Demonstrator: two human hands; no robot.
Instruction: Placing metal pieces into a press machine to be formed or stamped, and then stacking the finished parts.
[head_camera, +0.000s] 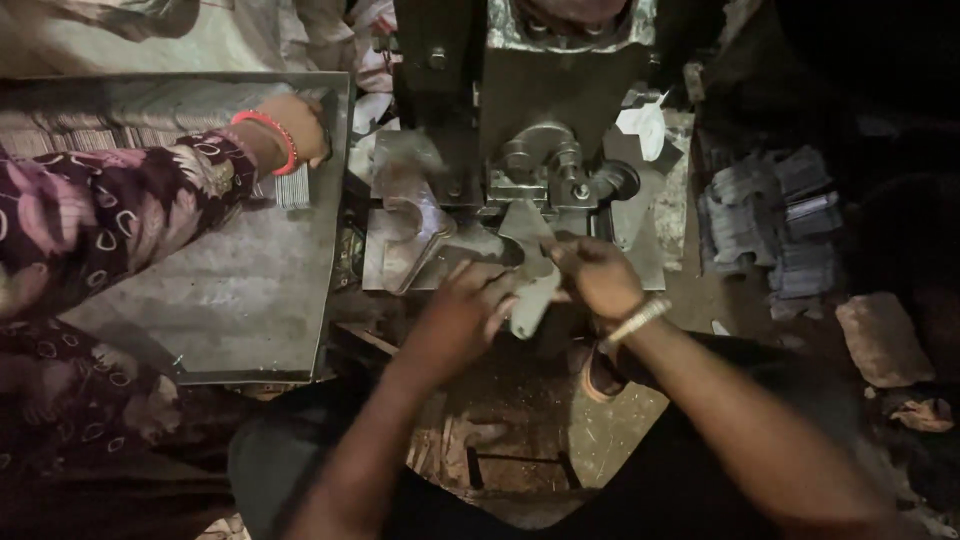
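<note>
A flat grey metal blank (533, 280), roughly wedge-shaped, lies on the bed of a press machine (520, 110). My right hand (597, 275) pinches its right edge near the die. My left hand (468, 310) grips its lower left part. A silver bracelet sits on my right wrist. The blank's tip points up toward the round die parts (560, 165).
A co-worker's hand (295, 130) with a red bangle and a patterned sleeve rests on a stack of thin pieces (290, 190) at the edge of a metal tray (230, 300) at left. Stamped metal pieces are piled (770, 220) at right. A curved metal plate (410, 225) lies left of the die.
</note>
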